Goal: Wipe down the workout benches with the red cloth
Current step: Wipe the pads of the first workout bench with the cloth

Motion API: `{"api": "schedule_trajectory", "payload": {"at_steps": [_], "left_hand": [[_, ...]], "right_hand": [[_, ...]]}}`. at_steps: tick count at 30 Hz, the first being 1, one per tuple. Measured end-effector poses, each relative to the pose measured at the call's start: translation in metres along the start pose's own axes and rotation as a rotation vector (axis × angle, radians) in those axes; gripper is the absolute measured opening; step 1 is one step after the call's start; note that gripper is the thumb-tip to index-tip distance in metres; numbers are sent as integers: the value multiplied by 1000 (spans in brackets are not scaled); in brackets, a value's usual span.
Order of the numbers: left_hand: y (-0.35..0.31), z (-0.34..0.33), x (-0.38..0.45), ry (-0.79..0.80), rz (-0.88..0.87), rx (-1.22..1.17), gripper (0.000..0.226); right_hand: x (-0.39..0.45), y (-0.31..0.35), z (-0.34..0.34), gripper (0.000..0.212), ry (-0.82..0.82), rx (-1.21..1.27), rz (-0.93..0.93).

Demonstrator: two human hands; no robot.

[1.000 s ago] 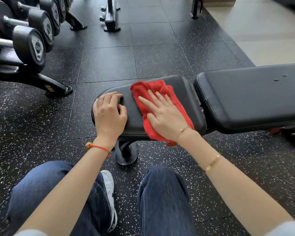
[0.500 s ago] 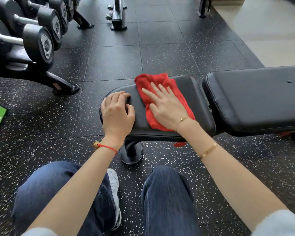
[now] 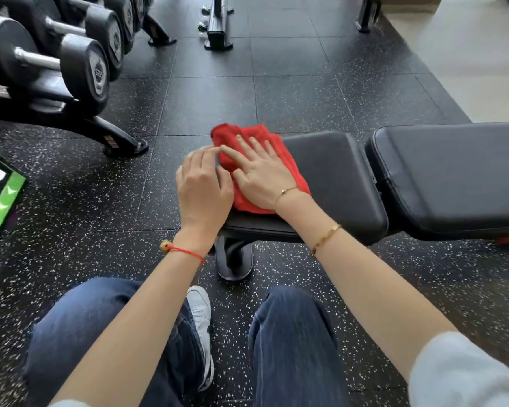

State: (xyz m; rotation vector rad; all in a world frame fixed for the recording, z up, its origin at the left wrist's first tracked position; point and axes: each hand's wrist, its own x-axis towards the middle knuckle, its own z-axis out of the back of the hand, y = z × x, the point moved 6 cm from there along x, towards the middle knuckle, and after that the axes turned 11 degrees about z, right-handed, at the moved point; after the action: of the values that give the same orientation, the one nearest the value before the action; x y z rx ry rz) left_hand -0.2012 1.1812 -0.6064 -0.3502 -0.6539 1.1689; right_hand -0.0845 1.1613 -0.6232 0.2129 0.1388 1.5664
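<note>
One red cloth (image 3: 259, 168) lies on the seat pad (image 3: 329, 177) of the workout bench, bunched over the pad's left end and spilling slightly past its far edge. The bench shows two black pads: the seat pad and, just right of it across a narrow gap, a longer back pad (image 3: 453, 177) with a droplet or two on its top. Two hands are on the seat pad. The right hand (image 3: 262, 174) lies flat on the cloth, palm down, fingers straight and spread, pointing away and to the left; its grip is open, pressing rather than clutching. The left hand (image 3: 202, 186) rests on the left end of the seat pad, just beside the cloth, its fingers bent over the pad's rounded edge and its fingertips touching the cloth's near-left border and the right hand's forefinger. Left of the seat pad and well apart stands a dumbbell rack (image 3: 71, 113) with at least four dumbbells in view. One bench foot (image 3: 234, 259) shows below the seat pad on the speckled floor (image 3: 188, 98), and two denim-clad knees and one white shoe (image 3: 200, 312) lie nearest the camera.
</note>
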Motion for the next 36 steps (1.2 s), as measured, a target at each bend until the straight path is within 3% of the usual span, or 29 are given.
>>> {"api": "schedule_trajectory", "payload": {"at_steps": [6,10,15,23,31,36], "left_hand": [[-12,0,5,-16,-16,-3,38],[-7,-7,6,8,-23,18,38],[-10,-22,0,81,-57,34,36],[-26,-41,-5,105,-116,93,33],[-26,-40,-7,84,-123,89,33],[-25,-38,-7,84,-110,73,32]], "right_hand": [[-64,11,-1,59,-40,-1,105],[-90,-53,16,57,-84,20,-79],[-62,-101,27,55,-83,-35,-313],[-126,-63,21,58,-125,20,-145],[-78,-134,37,55,-81,41,-372],[-71,-117,32,57,-64,3,-277]]}}
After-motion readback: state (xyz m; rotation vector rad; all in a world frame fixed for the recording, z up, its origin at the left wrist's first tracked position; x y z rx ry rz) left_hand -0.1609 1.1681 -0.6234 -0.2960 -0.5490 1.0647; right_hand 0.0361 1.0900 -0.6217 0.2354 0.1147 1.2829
